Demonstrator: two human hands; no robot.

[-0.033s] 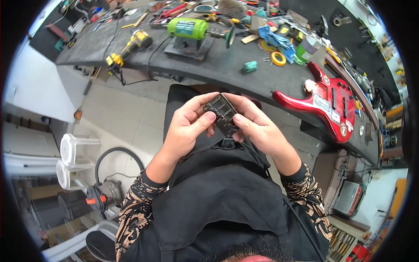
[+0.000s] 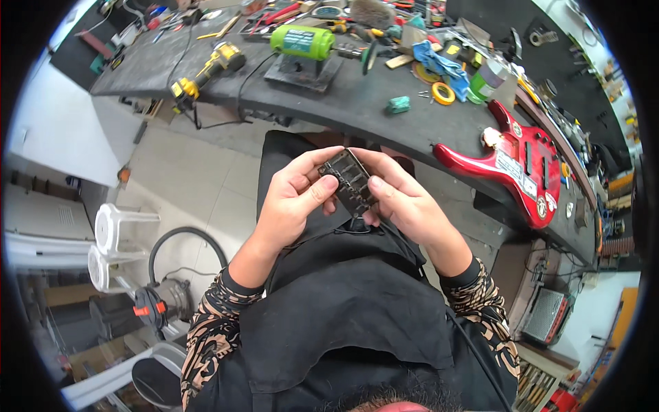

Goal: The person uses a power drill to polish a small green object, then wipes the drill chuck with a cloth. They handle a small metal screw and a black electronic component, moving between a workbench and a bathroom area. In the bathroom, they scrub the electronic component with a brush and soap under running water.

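Observation:
Over my lap I hold a dark metal guitar bridge (image 2: 347, 180) tilted between both hands. It is a rectangular plate with several saddles across it. My left hand (image 2: 294, 196) grips its left side, the thumb lying on the saddles and the fingers behind. On the other side, my right hand (image 2: 405, 196) has its thumb pressed on the lower right edge, with the index finger along the top corner. The fingers underneath are partly hidden. To the right, a glossy red electric guitar body (image 2: 511, 165) with stickers lies on the bench, apart from my hands.
Across the dark workbench (image 2: 247, 96) stand a green bench polisher (image 2: 302, 42) and a yellow cordless tool (image 2: 209, 75). Near them lie a blue cloth (image 2: 439, 65), yellow tape (image 2: 443, 93) and a teal block (image 2: 399, 104). White stools (image 2: 110, 226) and a vacuum cleaner (image 2: 161, 302) are at floor left.
The view has shifted very slightly, so the bench and its things sit a little farther right. Both hands keep the same hold on the guitar bridge.

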